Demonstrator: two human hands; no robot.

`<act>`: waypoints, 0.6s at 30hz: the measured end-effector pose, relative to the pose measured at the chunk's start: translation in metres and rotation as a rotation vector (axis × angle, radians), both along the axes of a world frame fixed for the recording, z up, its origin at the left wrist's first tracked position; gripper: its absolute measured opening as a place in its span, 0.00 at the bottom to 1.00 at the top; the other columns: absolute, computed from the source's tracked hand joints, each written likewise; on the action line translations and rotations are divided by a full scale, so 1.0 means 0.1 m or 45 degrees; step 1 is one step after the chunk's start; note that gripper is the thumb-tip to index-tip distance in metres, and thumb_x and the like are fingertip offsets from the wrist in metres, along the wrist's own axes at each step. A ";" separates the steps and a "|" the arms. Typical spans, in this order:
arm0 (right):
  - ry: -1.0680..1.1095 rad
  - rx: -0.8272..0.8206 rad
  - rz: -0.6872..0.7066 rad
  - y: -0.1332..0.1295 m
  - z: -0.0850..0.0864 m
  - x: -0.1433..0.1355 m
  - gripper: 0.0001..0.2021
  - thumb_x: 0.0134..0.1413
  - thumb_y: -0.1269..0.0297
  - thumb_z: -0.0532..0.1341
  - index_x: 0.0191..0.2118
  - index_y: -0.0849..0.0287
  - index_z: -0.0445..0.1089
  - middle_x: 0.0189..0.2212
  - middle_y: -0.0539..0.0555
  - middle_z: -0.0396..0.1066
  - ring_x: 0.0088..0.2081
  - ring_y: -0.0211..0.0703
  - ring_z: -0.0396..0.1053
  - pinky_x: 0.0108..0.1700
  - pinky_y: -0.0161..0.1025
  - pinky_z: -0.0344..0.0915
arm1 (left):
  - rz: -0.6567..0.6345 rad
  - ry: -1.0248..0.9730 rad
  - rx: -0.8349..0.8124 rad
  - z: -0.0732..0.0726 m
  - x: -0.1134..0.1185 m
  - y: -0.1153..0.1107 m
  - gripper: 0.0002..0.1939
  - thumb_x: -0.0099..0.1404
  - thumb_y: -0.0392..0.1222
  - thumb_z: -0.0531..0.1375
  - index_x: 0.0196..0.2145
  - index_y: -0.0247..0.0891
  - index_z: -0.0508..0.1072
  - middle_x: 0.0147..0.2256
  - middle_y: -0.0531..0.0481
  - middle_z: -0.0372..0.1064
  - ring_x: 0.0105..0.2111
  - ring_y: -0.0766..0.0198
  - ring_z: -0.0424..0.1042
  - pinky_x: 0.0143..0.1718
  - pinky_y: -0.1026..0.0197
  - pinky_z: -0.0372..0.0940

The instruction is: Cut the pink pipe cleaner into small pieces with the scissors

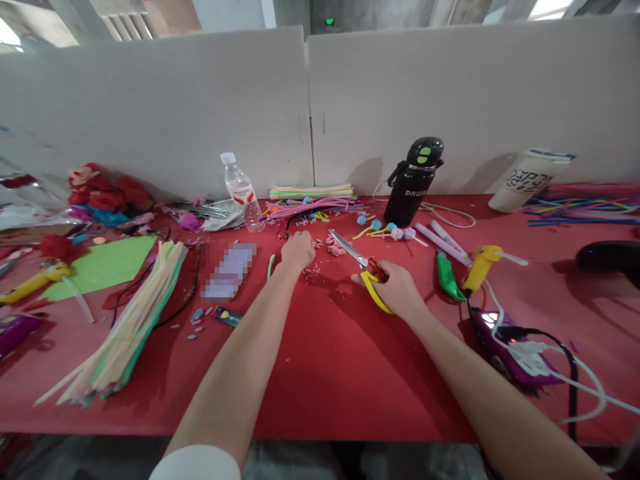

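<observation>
My right hand is closed round scissors with yellow and red handles, right of the middle of the red table. Their blades point up and left, towards a small heap of pink pieces. My left hand reaches down to the tabletop just left of that heap, its fingers pressed together; what they hold, if anything, is hidden. Tiny pink and white scraps lie beside it. A short pale green stem is left of my left wrist. Behind my hands are pink pipe cleaners.
A clear bottle and black flask stand at the back. Bundled pipe cleaners and a green sheet lie left. At right are a yellow glue gun, a purple power strip with cables, and a white cup.
</observation>
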State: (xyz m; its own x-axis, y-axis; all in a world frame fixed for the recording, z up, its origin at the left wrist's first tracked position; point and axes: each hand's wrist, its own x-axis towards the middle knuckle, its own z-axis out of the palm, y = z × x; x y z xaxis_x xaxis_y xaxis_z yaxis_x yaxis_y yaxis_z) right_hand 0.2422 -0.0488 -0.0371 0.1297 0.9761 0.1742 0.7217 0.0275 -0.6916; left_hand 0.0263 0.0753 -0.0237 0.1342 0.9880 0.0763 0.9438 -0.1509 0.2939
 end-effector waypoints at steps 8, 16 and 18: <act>-0.013 0.005 0.011 0.00 -0.01 0.00 0.23 0.41 0.40 0.61 0.24 0.58 0.60 0.18 0.46 0.57 0.21 0.34 0.52 0.23 0.33 0.47 | 0.059 -0.161 0.039 0.00 -0.14 0.00 0.11 0.65 0.42 0.51 0.38 0.34 0.69 0.38 0.37 0.71 0.39 0.55 0.71 0.40 0.56 0.63; 0.007 -0.023 0.116 -0.06 0.03 -0.05 0.24 0.40 0.40 0.62 0.23 0.58 0.58 0.18 0.45 0.55 0.21 0.33 0.50 0.22 0.32 0.46 | -0.105 -1.069 0.164 0.17 -0.32 -0.40 0.10 0.57 0.42 0.61 0.36 0.35 0.70 0.31 0.46 0.73 0.30 0.64 0.72 0.36 0.61 0.66; 0.023 -0.020 0.168 -0.09 0.06 -0.09 0.24 0.40 0.40 0.62 0.23 0.58 0.58 0.18 0.45 0.54 0.21 0.33 0.50 0.22 0.32 0.46 | -0.133 -1.339 0.069 0.20 -0.34 -0.56 0.14 0.55 0.45 0.63 0.37 0.34 0.71 0.31 0.46 0.73 0.30 0.64 0.73 0.38 0.59 0.68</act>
